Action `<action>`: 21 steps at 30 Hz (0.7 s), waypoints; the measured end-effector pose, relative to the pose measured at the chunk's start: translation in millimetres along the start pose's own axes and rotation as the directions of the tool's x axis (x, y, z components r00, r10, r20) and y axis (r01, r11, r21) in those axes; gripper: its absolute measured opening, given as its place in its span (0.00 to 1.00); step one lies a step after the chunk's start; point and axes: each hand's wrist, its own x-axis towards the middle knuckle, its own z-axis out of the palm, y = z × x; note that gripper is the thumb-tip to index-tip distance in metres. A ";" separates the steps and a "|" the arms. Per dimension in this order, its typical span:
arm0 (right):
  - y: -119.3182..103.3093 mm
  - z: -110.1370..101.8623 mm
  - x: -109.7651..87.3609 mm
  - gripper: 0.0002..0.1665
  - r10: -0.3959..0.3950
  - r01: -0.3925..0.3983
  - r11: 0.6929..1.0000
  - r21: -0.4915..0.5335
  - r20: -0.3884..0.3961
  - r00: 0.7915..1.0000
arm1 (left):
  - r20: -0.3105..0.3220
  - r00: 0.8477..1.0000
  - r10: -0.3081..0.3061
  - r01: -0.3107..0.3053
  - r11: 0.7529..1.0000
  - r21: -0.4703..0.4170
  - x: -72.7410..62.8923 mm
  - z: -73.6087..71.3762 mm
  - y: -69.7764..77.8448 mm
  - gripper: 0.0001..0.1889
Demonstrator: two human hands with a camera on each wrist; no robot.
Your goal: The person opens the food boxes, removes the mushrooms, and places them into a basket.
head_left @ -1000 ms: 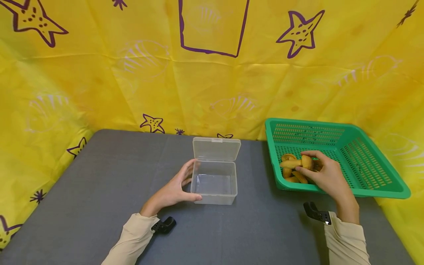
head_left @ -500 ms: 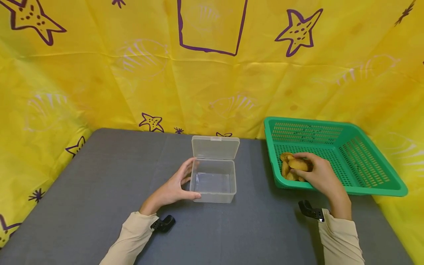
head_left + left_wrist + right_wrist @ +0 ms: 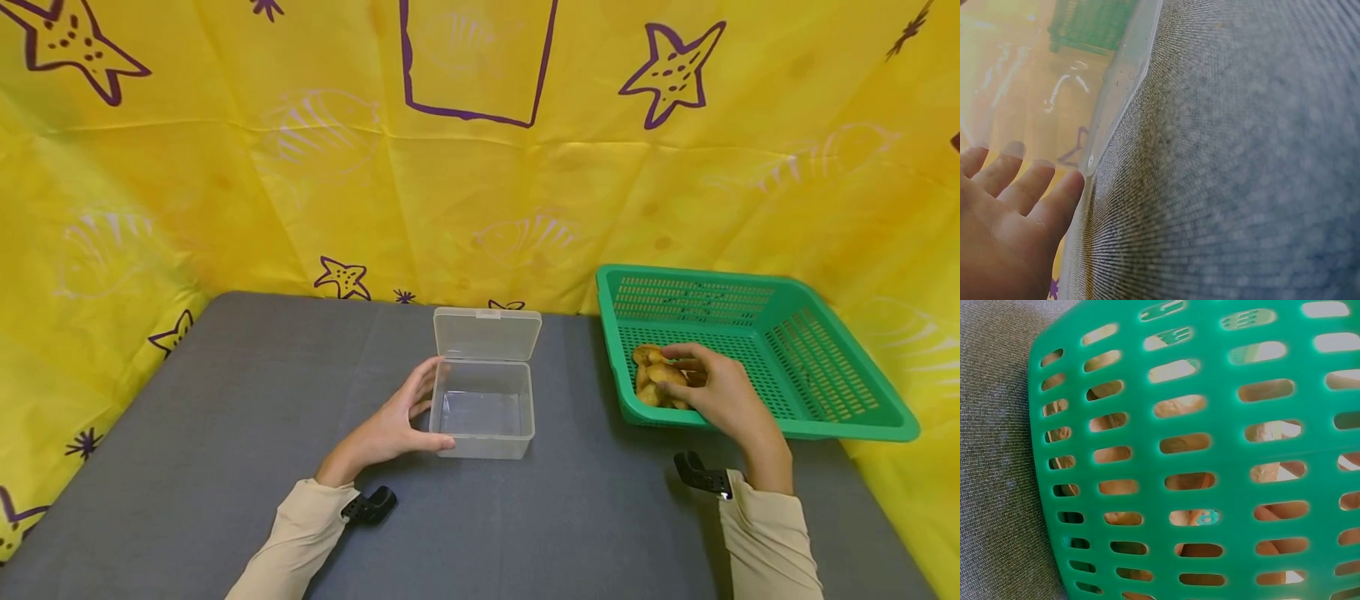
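A clear plastic box (image 3: 491, 448) with its lid (image 3: 487, 335) raised stands mid-table, with nothing visible inside. My left hand (image 3: 386, 429) holds its left side, thumb along the front wall and fingers behind; in the left wrist view the fingertips (image 3: 1063, 200) touch the see-through wall. Inside the green basket (image 3: 873, 429), my right hand (image 3: 723, 392) pinches a yellow-brown mushroom (image 3: 666, 375) between thumb and fingers. More mushrooms (image 3: 647, 354) lie around it in the left part of the basket. The basket wall (image 3: 1222, 462) covers most of that hand in the right wrist view.
A grey cloth (image 3: 300, 375) covers the table. Behind and at the sides hangs a yellow curtain (image 3: 420, 208) with starfish and fish drawings. The basket stands at the right, its slotted walls rising around the mushrooms.
My right hand has moved slightly left and down into the mushrooms; the stemmed mushroom it held a second ago is now lower, against the pile. My left hand stays on the box.
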 end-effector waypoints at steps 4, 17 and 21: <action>0.5 -1.5 -0.1 0.28 0.000 0.000 1.000 -0.009 -0.008 1.000 | -0.003 1.000 -0.005 0.005 1.000 0.006 0.1 0.6 1.6 0.59; -4.5 -2.4 -1.0 0.28 -0.021 0.021 1.000 -0.017 -0.029 0.999 | -0.009 1.000 0.011 -0.011 1.000 0.029 -2.0 -1.0 8.2 0.60; -8.8 -2.6 -1.1 0.29 -0.033 0.031 0.999 -0.029 -0.055 0.998 | -0.005 1.000 0.016 -0.016 0.999 0.040 -3.5 -3.1 8.4 0.61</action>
